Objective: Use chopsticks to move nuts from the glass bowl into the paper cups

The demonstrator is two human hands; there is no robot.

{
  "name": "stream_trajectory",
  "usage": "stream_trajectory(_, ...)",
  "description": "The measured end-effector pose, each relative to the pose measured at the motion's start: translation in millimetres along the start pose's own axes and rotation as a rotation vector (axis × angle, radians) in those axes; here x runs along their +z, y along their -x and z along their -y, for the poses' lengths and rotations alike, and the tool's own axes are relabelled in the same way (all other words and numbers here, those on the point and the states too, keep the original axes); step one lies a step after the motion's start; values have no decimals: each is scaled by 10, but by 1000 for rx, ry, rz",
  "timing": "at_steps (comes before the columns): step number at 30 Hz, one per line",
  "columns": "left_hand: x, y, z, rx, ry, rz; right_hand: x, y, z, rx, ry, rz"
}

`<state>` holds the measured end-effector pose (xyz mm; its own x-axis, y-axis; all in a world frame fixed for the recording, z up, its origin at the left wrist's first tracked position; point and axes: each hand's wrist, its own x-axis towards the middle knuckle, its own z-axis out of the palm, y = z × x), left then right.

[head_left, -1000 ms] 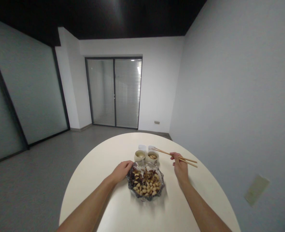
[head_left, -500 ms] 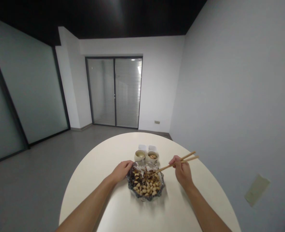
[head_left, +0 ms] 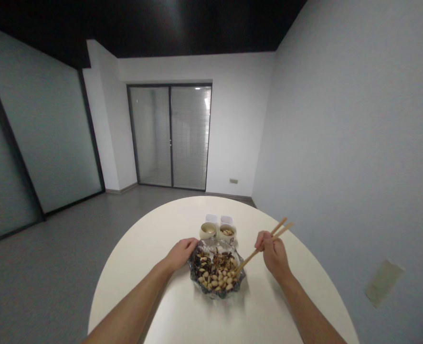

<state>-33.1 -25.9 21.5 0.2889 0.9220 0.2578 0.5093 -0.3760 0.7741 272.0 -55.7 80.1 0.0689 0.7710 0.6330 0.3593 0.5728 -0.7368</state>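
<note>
A scalloped clear glass bowl [head_left: 214,295] holds pale pistachio-like nuts [head_left: 216,279] at the near side and darker brown pieces, perhaps seeds or dried bits, [head_left: 223,260] toward the back. My left hand [head_left: 181,253] grips the bowl's left rim, its fingertips partly hidden against the glass. In my right hand [head_left: 273,253] is a pair of wooden chopsticks [head_left: 251,257], closed fingers around them. Their tips reach down into the pale nuts at the bowl's right side. Whether a nut is pinched between the tips is too small to tell.
Just behind the bowl stand two small cups: the left cup [head_left: 207,231] shows a bare inside, the right cup [head_left: 227,240] contains nuts. Two small white containers [head_left: 211,218] sit behind them. All rest on a round white table [head_left: 132,258], with a wall [head_left: 340,167] to the right.
The chopstick tips have moved from the brown pieces at the bowl's middle toward the pale nuts at the near right. My right hand shifted slightly right; my left hand stayed put.
</note>
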Motion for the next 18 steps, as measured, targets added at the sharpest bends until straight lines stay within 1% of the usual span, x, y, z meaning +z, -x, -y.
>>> stream_trajectory(4, 0, -12, 18, 0, 7, 8, 37, 14, -17, 34, -4, 39)
stream_trajectory(8, -7, -12, 18, 2, -3, -4, 52, 11, -26, 65, -9, 49)
stream_trajectory(18, -7, -3, 6, -5, 12, -4, 38, -13, -18, 84, -3, -21)
